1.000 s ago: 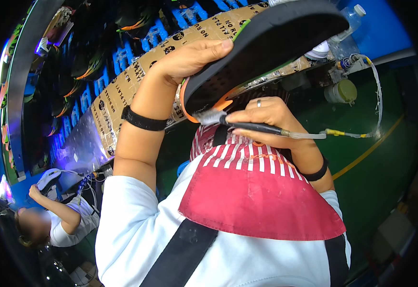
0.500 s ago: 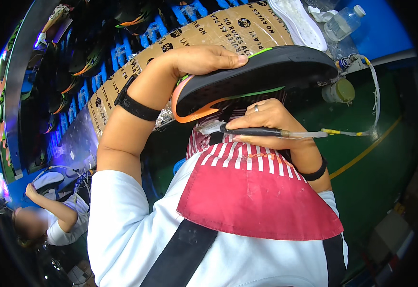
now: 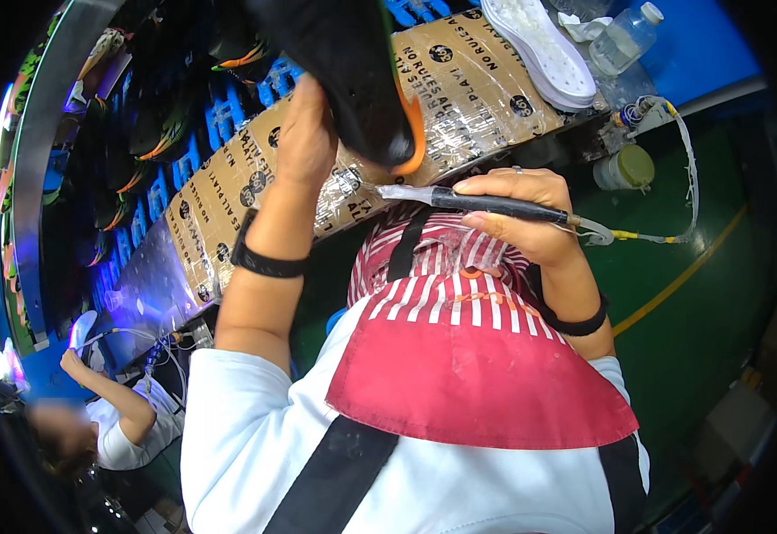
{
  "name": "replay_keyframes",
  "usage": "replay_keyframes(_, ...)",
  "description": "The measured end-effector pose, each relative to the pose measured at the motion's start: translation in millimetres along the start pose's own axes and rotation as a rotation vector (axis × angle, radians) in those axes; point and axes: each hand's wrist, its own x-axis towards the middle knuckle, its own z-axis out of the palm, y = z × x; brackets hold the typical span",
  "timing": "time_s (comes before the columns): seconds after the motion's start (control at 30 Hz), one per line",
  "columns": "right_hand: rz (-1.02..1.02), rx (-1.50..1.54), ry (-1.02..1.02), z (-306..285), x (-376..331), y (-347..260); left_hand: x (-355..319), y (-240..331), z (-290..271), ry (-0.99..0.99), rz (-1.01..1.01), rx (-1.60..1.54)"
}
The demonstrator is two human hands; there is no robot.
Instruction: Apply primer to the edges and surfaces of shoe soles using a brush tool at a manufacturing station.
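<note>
My left hand point(image 3: 306, 133) is closed on a black shoe point(image 3: 353, 84) with orange and green trim, raised above the cardboard-covered bench. The shoe's orange-edged end points down toward me, its other end runs past the top of the picture, and my fingertips are partly hidden behind it. In my right hand point(image 3: 535, 209) is a black-handled brush point(image 3: 499, 206), gripped between thumb and fingers. The brush's whitish tip points left, a little below the shoe and apart from it. A thin clear tube runs from the back of its handle.
Brown printed cardboard point(image 3: 228, 200) under clear film covers the bench. A white sole point(image 3: 544, 58) and a clear bottle point(image 3: 624, 40) lie at its far right, with a lidded jar point(image 3: 624, 169) below. Blue racks point(image 3: 219, 111) hold several dark shoes. Another person point(image 3: 121, 409) works at lower left.
My left hand has swung the shoe up and left, from lying crosswise to pointing away from me. My right hand has lifted the brush slightly away from the apron, up and to the right.
</note>
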Motion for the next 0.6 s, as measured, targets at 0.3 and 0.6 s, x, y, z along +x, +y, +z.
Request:
replay_keyframes(0.3,0.128,0.100,0.125,-2.2,-1.4,-4.1,-54.8,-11.5,-25.8,-0.145,0.004,0.596)
replay_keyframes(0.6,0.148,0.196,0.274,6.6,9.6,-8.2,-79.9,-29.9,7.9,0.094,-0.719,-0.671)
